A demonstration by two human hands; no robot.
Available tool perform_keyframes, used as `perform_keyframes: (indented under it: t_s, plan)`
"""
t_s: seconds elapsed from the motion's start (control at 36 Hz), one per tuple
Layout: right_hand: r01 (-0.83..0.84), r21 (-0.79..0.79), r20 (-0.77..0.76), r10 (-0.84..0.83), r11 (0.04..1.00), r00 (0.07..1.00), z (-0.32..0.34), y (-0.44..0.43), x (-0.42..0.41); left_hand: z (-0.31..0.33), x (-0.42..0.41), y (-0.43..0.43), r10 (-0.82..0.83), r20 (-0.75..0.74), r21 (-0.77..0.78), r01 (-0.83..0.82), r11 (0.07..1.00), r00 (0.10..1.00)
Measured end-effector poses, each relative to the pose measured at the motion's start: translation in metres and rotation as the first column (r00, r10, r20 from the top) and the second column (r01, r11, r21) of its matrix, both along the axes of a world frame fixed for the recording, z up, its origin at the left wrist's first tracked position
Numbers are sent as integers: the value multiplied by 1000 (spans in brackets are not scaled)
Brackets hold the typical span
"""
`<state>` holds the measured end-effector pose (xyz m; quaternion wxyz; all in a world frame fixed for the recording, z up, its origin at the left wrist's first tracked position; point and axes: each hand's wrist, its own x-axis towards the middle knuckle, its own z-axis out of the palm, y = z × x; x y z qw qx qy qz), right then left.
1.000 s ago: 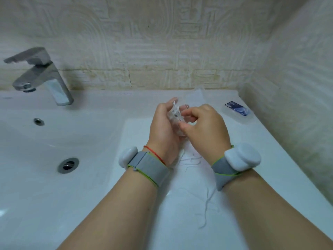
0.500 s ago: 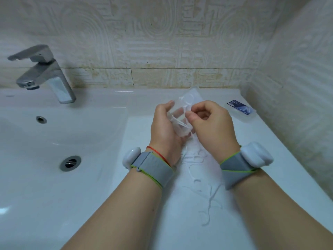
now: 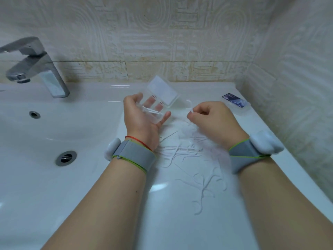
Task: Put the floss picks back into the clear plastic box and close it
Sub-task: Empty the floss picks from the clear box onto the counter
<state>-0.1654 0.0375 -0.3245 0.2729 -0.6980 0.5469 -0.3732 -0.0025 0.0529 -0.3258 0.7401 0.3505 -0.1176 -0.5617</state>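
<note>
Count: 1 clear box (image 3: 156,118), 1 lid (image 3: 163,90), 2 hands, 1 pick (image 3: 189,103) held up, plus a loose heap of picks (image 3: 187,154) on the counter (image 3: 180,222). They are white on white and tangled, so I can't count them exactly, though there are well over ten.

Box: lid hinged open and tilted back toward the wall. Inside the base lies a white pick or two (image 3: 153,111), crosswise; the exact no. is unclear through the plastic.

Left hand (image 3: 142,121): palm up, cradling the box above the counter's back edge. Its fingers (image 3: 166,116) are spread fairly wide under the base and show through it, w/ the thumb up along the box's left side.

Right hand (image 3: 214,120): well apart from the box, to its right. Thumb & forefinger are pinched narrow on the single pick, its curved head sticking up, and the other fingers are curled in.

The loose heap lies between the wrists and toward the near edge — some picks are blurred.

Also here: 1 faucet (image 3: 36,69), 1 drain (image 3: 65,157), 1 flat packet (image 3: 236,101) w/ a blue label in the far right corner, and 2 grey wristbands (image 3: 135,156).
</note>
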Motion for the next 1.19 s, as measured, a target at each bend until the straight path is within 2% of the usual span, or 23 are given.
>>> perform_keyframes:
  t_s: [0.14, 0.28, 0.33, 0.39, 0.44, 0.53, 0.64, 0.75, 0.83, 0.89, 1.0, 1.19]
  plan:
    - [-39, 22, -77, 41, 999, 996, -2, -1, -2, 0, 1, -1, 13, 4, 9, -13, 1000, 1000]
    - [5, 15, -318, 0, 1000, 948, -2, 0, -5, -1, -4, -1, -25, 18, 1, 25, 1000, 1000]
    - [21, -14, -350, -24, 1000, 936, 0, 0, -4, 0, -6, 0, -42, 22, 1, 42, 999, 999]
    - [72, -99, -288, -98, 992, 953, 2, -1, -2, 1, -8, 1, -58, 26, 4, 58, 998, 998]
    - [112, -205, -140, -142, 972, 980, 5, 1, 3, 1, -11, 2, -74, 40, 9, 73, 997, 996]
    - [53, -300, 18, -50, 953, 999, 5, 8, 16, 3, -17, 3, -108, 56, 5, 108, 994, 993]
    - [-68, -312, -23, 64, 948, 998, 0, 13, 26, 2, -24, 7, -171, 103, -28, 175, 984, 980]
    - [-75, -283, -67, 58, 956, 996, -4, 10, 25, 3, -30, 8, -208, 247, -49, 226, 973, 947]
    - [-60, -290, -62, 44, 955, 997, -5, 9, 24, 5, -30, 9, -226, 292, -52, 251, 967, 930]
    - [-49, -294, -51, 35, 954, 998, -4, 10, 24, 4, -30, 11, -234, 298, -61, 263, 963, 925]
    - [-46, -302, -122, 10, 952, 993, -3, 9, 22, 6, -36, 14, -250, 281, -75, 281, 957, 927]
    - [-48, -309, -78, 25, 950, 997, -1, 11, 25, 6, -37, 14, -251, 250, -65, 274, 959, 935]
